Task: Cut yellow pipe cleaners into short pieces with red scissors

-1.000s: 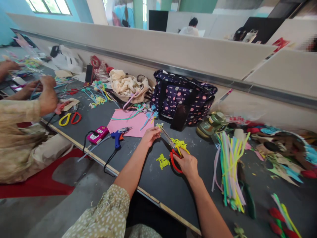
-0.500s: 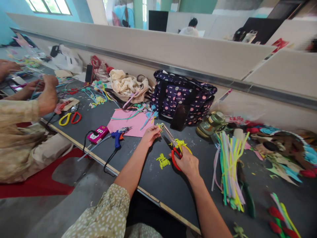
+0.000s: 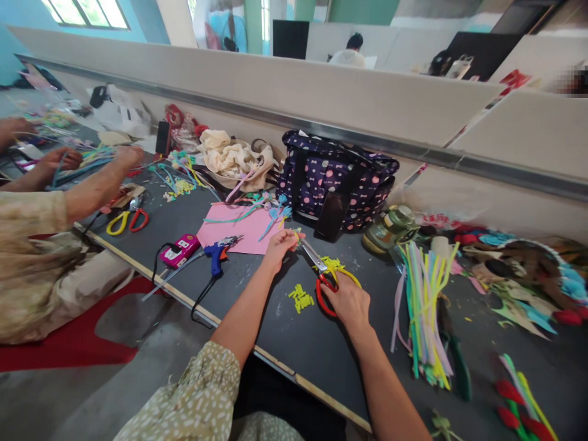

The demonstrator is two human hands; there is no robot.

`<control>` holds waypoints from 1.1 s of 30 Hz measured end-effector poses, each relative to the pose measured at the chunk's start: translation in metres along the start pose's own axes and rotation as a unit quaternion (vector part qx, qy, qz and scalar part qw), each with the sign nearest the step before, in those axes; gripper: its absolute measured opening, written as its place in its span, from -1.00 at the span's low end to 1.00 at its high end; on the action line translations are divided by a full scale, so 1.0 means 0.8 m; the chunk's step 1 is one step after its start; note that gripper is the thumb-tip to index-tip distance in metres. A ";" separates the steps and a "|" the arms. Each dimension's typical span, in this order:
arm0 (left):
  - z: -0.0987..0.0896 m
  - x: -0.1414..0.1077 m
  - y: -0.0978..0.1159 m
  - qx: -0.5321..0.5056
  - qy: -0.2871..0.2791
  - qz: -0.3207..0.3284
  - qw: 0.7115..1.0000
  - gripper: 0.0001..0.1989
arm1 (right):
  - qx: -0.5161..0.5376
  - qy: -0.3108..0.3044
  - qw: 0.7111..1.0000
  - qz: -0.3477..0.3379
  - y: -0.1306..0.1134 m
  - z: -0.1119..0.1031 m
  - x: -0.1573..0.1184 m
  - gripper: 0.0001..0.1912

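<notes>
"How do the scissors (image 3: 322, 266) look?"

"Long silvery blades, one loop handle red, the other yellow. They slant up and leftward over the middle of the worktop (image 3: 298, 349), between its front edge and the spotted bag (image 3: 328, 174)."

"And the right hand (image 3: 350, 300)?"

"Grasping the handles, so the blades run out beyond its fingers, tips just beside the left hand (image 3: 280, 248)."

"What has that one got?"

"A small yellowish piece (image 3: 297, 236), pinched between thumb and fingers. It's too small to make out its shape, and I can't tell whether the tips touch it."

"Any clippings?"

"Two heaps of short yellow strips (image 3: 301, 299): one nearer the front edge, left of the right hand, the other beyond the scissors."

"Containers?"

"The bag stands near the back edge, dark with pale spots, its contents hidden. Right of it sits a greenish jar (image 3: 389, 229); I can't tell what is inside"
</notes>
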State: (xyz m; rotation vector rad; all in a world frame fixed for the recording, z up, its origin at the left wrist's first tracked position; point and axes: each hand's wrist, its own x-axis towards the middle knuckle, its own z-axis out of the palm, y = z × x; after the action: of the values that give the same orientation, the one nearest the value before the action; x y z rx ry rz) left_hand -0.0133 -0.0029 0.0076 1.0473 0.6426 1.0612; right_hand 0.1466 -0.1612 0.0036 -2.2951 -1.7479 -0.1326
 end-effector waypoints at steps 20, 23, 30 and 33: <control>-0.006 0.007 -0.007 -0.081 0.068 -0.086 0.991 -0.73 | 0.083 0.058 0.995 0.003 0.004 0.008 -0.001 -0.58; -0.005 0.007 -0.005 -0.107 0.052 -0.096 0.988 -0.75 | 0.093 0.058 0.994 -0.006 0.006 0.012 -0.002 -0.59; -0.009 0.007 -0.006 -0.131 0.041 -0.111 0.984 -0.75 | 0.101 0.057 0.993 -0.018 0.008 0.016 -0.004 -0.59; -0.010 0.008 -0.007 -0.134 0.041 -0.109 0.984 -0.76 | 0.102 0.067 0.992 -0.021 0.007 0.015 -0.004 -0.58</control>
State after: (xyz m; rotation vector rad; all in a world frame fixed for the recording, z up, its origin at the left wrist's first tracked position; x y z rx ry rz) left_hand -0.0156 0.0056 -0.0008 0.6874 0.6442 0.9712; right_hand 0.1503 -0.1627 -0.0096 -2.0563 -1.6616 -0.1081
